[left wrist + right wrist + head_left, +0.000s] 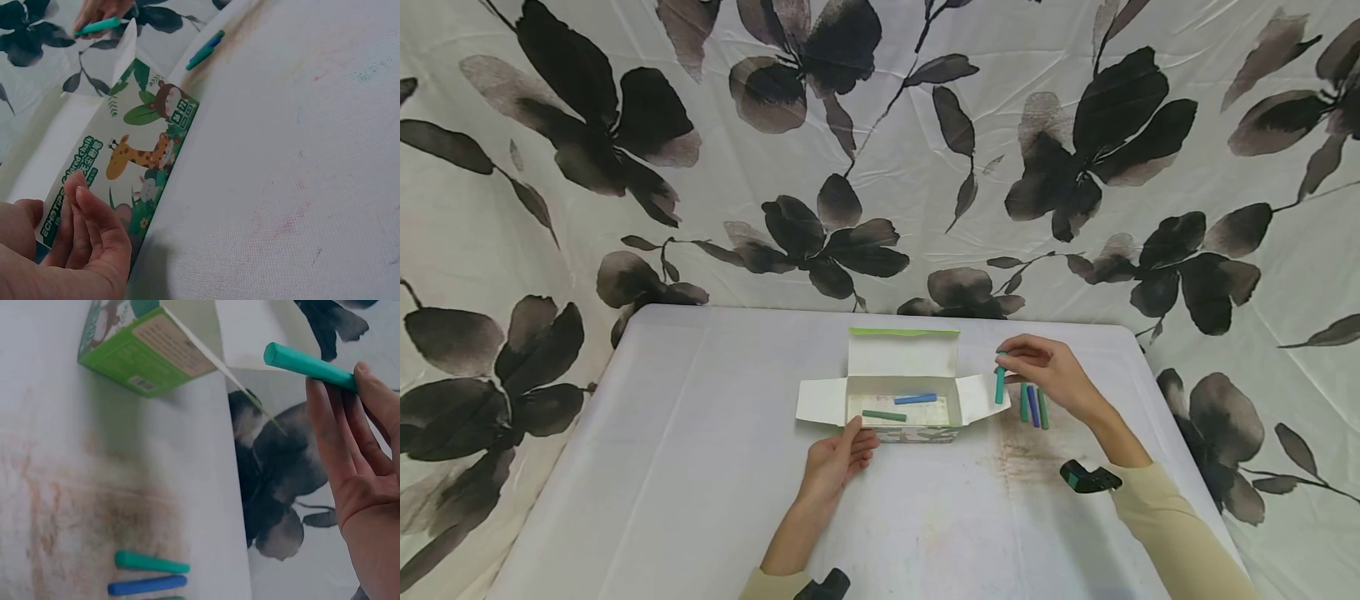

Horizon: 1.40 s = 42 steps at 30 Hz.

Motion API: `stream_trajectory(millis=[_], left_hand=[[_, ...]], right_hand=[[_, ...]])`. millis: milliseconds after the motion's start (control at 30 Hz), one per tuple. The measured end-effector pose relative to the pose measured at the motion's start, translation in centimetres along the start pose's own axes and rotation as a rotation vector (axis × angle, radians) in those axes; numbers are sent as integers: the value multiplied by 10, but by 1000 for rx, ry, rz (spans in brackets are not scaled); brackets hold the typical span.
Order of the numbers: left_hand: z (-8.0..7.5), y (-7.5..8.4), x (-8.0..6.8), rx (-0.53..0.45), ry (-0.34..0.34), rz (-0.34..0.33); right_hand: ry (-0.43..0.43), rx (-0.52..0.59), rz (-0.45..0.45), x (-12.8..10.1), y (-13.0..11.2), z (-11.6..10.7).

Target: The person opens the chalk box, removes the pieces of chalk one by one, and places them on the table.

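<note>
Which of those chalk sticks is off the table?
The teal chalk stick pinched in the right hand, beside the box. The others lie inside the box or on the table.

My desk (700,467) wears a white cloth with a brownish stain near its right side. On it sits an open box (898,400), and just right of that lie three chalks (1033,406), two green, one blue.
</note>
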<state>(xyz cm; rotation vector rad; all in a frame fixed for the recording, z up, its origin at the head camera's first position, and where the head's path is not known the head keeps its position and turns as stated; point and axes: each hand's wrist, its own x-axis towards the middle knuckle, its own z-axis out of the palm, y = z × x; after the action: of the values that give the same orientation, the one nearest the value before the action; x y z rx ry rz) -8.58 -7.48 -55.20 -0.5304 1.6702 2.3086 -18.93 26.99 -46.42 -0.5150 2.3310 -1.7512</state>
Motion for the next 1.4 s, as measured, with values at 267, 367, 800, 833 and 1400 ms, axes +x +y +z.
stream_trajectory(millis=[267,367,800,833,1400], left_hand=[[0,0,0,1,2,0],[-1,-1,1,2,2,-2],[0,0,-2,-10,-6,-1],[0,0,-2,-8,-7,0],[0,0,-1,-3,-4,-6]], right_hand=[[60,28,15,-15,10,-18],[85,26,22,-21,17,-24],[172,-8,100,-48,47,-39],[178,-4,104,-50,50,-39],[250,-3,166,-71,90,-44]])
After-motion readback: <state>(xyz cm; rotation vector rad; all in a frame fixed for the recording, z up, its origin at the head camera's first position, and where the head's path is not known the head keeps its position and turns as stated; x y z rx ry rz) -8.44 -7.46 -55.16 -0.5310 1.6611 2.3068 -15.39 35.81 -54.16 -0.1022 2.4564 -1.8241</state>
